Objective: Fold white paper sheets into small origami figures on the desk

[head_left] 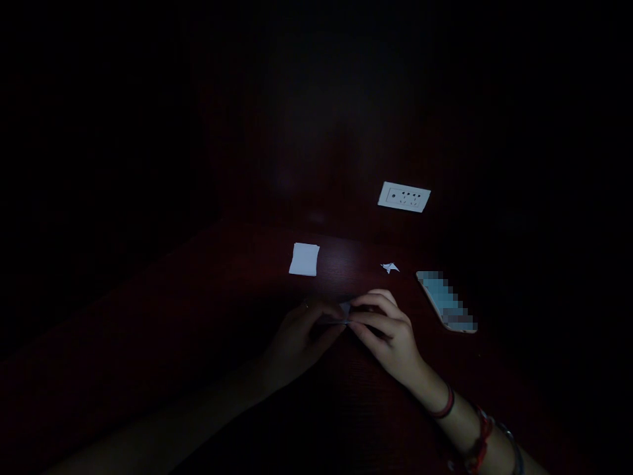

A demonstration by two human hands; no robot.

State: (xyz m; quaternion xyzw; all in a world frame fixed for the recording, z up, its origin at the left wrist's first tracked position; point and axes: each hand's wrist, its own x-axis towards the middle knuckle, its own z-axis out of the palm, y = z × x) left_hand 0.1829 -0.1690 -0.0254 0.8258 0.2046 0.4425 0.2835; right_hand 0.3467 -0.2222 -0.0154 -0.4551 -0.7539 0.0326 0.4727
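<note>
Between my two hands is a small piece of paper (345,308), mostly hidden by the fingers and in shadow. My left hand (306,330) grips its left part with thumb and fingers. On the other side, my right hand (388,323) pinches the paper's right edge, fingertips close to those of the left. Just beyond the hands lies a stack of white square paper sheets (304,259). A small folded white paper figure (390,268) rests behind my right hand.
A phone (448,302) with a lit, blurred screen lies to the right on the dark red table (237,264). A white socket plate (404,196) is on the wall behind. The surroundings are very dark.
</note>
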